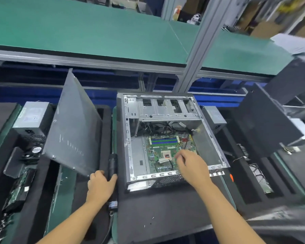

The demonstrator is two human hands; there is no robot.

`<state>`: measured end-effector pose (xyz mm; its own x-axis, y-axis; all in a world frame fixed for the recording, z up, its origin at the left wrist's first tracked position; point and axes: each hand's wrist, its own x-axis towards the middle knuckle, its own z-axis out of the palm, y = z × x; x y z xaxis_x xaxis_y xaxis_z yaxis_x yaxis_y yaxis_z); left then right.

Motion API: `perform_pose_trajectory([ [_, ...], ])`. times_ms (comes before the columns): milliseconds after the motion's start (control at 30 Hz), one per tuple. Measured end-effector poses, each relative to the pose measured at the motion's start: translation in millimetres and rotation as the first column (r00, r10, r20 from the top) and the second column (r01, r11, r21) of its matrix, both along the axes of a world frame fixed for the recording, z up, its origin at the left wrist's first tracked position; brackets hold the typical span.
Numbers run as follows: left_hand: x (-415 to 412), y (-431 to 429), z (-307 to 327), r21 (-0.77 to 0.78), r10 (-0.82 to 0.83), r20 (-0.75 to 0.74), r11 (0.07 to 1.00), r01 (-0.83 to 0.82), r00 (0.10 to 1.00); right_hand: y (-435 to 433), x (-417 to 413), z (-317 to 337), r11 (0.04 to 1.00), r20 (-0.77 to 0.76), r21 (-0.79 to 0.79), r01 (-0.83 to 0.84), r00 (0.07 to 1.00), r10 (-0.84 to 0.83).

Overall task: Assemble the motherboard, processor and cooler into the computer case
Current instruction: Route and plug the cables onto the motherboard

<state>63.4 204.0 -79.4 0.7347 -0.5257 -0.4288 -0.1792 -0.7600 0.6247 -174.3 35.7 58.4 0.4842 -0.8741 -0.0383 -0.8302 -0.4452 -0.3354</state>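
Motherboard (163, 148) in case (128, 138), under right grip (192, 164), screwdriver (112, 162) in left grip (99, 185)

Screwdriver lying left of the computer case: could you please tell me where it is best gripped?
Take the screwdriver by its thick black barrel, coming from above-left: it lies lengthwise beside the case wall, which blocks the right side. The left hand touches it there.

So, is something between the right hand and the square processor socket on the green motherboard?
Nothing visible does. The right hand is inside the open grey metal case, fingers beside the square processor socket.
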Motion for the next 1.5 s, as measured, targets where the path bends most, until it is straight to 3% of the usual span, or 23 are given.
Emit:
perform_pose_trajectory([
  [100, 5.1, 1.0, 9.6, -0.192, 0.041, 0.001, 0.981, -0.04, 0.999, 15.6, -8.2, 0.8, 0.998, 0.15, -0.058, -0.013, 0.989, 0.021],
  [233, 3.8, -17.9, 69.2, -0.52, 0.103, -0.014, 0.849, -0.095, 0.995, 31.5, -24.1, -1.8, 0.997, 0.193, -0.052, -0.061, 0.979, 0.07],
  [367, -7.1, -44.8, 140.6, -0.696, 0.055, 0.137, 0.716, 0.056, 0.989, 23.0, -35.5, 8.5, 0.991, 0.2, -0.032, -0.127, 0.971, 0.131],
  [533, -50.5, -89.6, 183.2, -0.515, -0.345, 0.318, 0.719, 0.466, 0.883, 0.7, -49.4, 18.2, 0.975, 0.121, 0.013, -0.221, 0.968, 0.218],
  [667, -103.3, -127.7, 183.9, -0.406, -0.544, 0.292, 0.674, 0.617, 0.786, -16.6, -64.9, 17.0, 0.936, 0.069, 0.082, -0.343, 0.939, 0.338],
  [733, -124.8, -144.3, 179.4, -0.398, -0.563, 0.276, 0.671, 0.626, 0.779, -27.6, -73.7, 20.0, 0.908, 0.215, 0.188, -0.375, 0.917, 0.335],
  [800, -140.1, -160.0, 173.4, -0.382, -0.582, 0.242, 0.679, 0.627, 0.777, -42.7, -89.0, 24.5, 0.919, 0.466, 0.223, -0.326, 0.863, 0.193],
  [867, -150.2, -172.8, 166.6, -0.35, -0.603, 0.213, 0.688, 0.636, 0.769, -65.9, -112.7, 25.7, 0.963, 0.688, 0.213, -0.164, 0.725, -0.029],
  [933, -159.3, -183.2, 160.3, -0.322, -0.616, 0.194, 0.695, 0.643, 0.763, -96.5, -141.0, 14.4, 0.958, 0.767, 0.282, 0.052, 0.589, -0.257],
  [1033, -176.1, -195.1, 154.7, -0.318, -0.621, 0.172, 0.699, 0.64, 0.764, -140.1, -188.5, -25.2, 0.809, 0.598, 0.461, 0.364, 0.546, -0.587],
  [1100, -188.6, -202.8, 155.4, -0.304, -0.642, 0.177, 0.685, 0.662, 0.745, -158.2, -221.9, -59.6, 0.663, 0.322, 0.537, 0.521, 0.6, -0.733],
  [1167, -200.4, -211.2, 160.2, -0.29, -0.664, 0.187, 0.667, 0.687, 0.724, -163.9, -254.9, -92.5, 0.559, 0.003, 0.537, 0.632, 0.662, -0.75],
  [1233, -212.5, -222.0, 165.9, -0.291, -0.698, 0.19, 0.631, 0.719, 0.69, -158.3, -277.4, -116.0, 0.517, -0.196, 0.53, 0.672, 0.69, -0.697],
  [1333, -234.2, -244.3, 174.2, -0.275, -0.756, 0.22, 0.558, 0.783, 0.616, -146.7, -288.2, -140.5, 0.512, -0.251, 0.543, 0.665, 0.711, -0.656],
  [1500, -274.3, -286.7, 171.0, -0.167, -0.868, 0.243, 0.401, 0.901, 0.432, -152.2, -284.6, -160.1, 0.503, -0.205, 0.535, 0.679, 0.682, -0.703],
])
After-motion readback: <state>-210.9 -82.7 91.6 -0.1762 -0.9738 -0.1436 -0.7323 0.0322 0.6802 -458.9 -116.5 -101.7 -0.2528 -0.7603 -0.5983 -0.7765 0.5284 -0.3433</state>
